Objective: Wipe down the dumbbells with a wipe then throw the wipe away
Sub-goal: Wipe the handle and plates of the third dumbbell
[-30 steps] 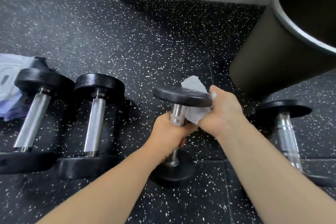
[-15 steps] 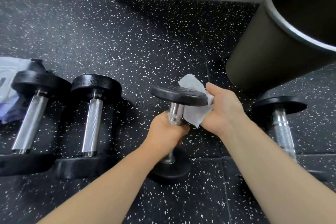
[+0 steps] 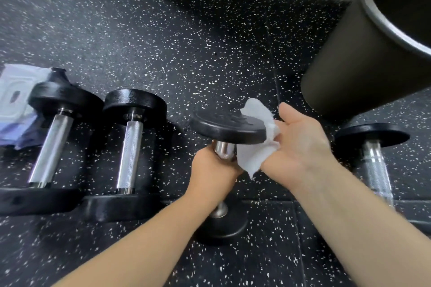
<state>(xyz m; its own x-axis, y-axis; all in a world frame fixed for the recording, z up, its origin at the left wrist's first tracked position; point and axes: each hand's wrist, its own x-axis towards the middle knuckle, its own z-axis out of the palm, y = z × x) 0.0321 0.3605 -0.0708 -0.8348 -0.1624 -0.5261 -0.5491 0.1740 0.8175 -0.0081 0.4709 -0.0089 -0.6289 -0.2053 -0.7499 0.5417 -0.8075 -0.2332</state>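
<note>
The left forearm (image 3: 140,240) and right forearm (image 3: 363,228) are bare from the frame's lower edge. So are the left hand (image 3: 211,170) and right hand (image 3: 300,144).

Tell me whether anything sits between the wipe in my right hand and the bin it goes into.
Nothing visible does. The right hand holds the wipe against the head of the dumbbell; the bin stands just beyond to the right, with only open floor between them.

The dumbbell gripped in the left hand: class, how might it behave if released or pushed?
Probably heavy for its size: the dumbbell has thick black heads on a steel bar. It stands on end, gripped by the left hand, so it could tip if released. Lying down, its round heads would likely roll.
</note>
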